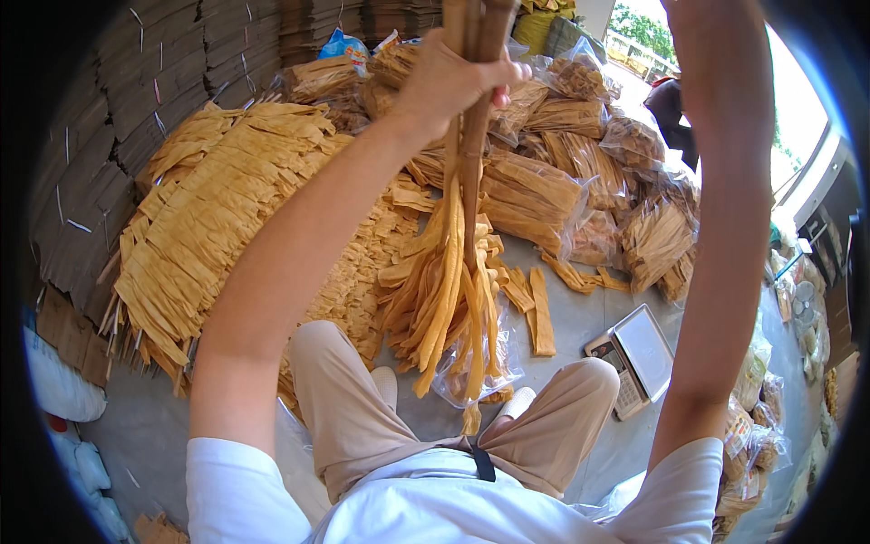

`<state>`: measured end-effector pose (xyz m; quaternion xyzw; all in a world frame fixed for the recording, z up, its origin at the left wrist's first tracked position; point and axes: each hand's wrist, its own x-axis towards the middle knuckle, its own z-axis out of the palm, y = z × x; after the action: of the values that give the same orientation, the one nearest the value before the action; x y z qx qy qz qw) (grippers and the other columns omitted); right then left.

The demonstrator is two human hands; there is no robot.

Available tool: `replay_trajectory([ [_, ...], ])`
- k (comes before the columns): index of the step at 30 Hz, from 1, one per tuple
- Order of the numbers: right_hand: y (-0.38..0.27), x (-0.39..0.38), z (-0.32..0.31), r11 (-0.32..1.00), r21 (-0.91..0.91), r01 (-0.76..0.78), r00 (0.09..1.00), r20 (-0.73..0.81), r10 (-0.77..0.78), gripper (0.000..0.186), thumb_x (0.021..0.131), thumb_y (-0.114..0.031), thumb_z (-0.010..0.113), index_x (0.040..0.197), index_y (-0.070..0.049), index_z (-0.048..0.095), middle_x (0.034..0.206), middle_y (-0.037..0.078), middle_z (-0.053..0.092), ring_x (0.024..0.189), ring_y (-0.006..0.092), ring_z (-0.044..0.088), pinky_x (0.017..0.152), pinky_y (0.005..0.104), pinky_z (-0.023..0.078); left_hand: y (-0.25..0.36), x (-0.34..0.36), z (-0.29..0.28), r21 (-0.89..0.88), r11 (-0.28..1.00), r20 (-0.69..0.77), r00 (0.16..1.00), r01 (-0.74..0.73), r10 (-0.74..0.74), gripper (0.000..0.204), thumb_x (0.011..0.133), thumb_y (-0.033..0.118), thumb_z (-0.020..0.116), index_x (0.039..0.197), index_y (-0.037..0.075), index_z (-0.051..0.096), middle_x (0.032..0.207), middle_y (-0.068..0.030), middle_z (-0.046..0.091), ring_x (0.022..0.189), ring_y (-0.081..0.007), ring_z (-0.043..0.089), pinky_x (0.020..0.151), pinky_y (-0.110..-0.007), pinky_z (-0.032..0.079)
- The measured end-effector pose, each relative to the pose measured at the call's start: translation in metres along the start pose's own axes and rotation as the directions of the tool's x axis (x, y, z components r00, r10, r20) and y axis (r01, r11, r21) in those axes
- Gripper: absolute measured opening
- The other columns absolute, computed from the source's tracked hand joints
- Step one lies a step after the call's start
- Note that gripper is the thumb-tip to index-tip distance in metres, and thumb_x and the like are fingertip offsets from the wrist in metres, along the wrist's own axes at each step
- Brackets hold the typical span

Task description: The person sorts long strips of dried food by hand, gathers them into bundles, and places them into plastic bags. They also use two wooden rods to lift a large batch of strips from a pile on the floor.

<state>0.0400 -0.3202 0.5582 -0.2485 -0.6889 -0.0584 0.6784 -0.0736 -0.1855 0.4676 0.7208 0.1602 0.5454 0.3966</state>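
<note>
Raised at the top middle, my left hand [453, 80] is closed around a few long wooden sticks [475, 150]. From the sticks' lower part hangs a bunch of yellow-brown dried strips [442, 290], which look like dried bean curd skin. Their ends reach down between my knees, over a clear plastic bag [500, 358] on the floor. My right forearm [725, 181] stretches up along the right side. It leaves the picture at the top edge, so the right hand and anything in it are out of sight.
A large heap of similar strips on sticks [227, 190] lies at the left, before stacked brown cardboard [72, 181]. Filled clear bags of strips [530, 195] are piled ahead. Loose strips [541, 313] and a scale [642, 352] rest on the floor. More bags [752, 453] line the right.
</note>
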Motion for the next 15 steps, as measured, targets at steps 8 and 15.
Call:
replay_trajectory([
  [8, 0.100, -0.176, 0.000, 0.834, -0.118, -0.540, 0.764, 0.348, 0.544, 0.094, 0.081, -0.052, 0.061, 0.141, 0.002, 0.013, 0.145, 0.026, 0.019, 0.136, 0.0345, 0.019, 0.110, 0.0460, 0.020, 0.081, 0.017, -0.016, -0.176, 0.984, -0.022, 0.999, 0.024, -0.028, 0.022, 0.075, 0.011, 0.073, 0.067, 0.010, 0.053, 0.054, -0.0023, 0.053, 0.043, -0.0131, 0.050, 0.042, -0.027, 0.042],
  [15, 0.088, -0.216, 0.029, 0.885, -0.014, -0.465, 0.831, 0.339, 0.442, 0.088, 0.086, -0.047, 0.054, 0.143, 0.002, 0.008, 0.149, 0.023, 0.011, 0.140, 0.0324, 0.006, 0.112, 0.0433, 0.011, 0.110, 0.013, -0.020, -0.161, 0.987, 0.005, 1.000, 0.003, -0.002, 0.019, 0.073, 0.009, 0.073, 0.071, 0.011, 0.054, 0.060, -0.0010, 0.052, 0.053, -0.0131, 0.054, 0.052, -0.029, 0.045],
])
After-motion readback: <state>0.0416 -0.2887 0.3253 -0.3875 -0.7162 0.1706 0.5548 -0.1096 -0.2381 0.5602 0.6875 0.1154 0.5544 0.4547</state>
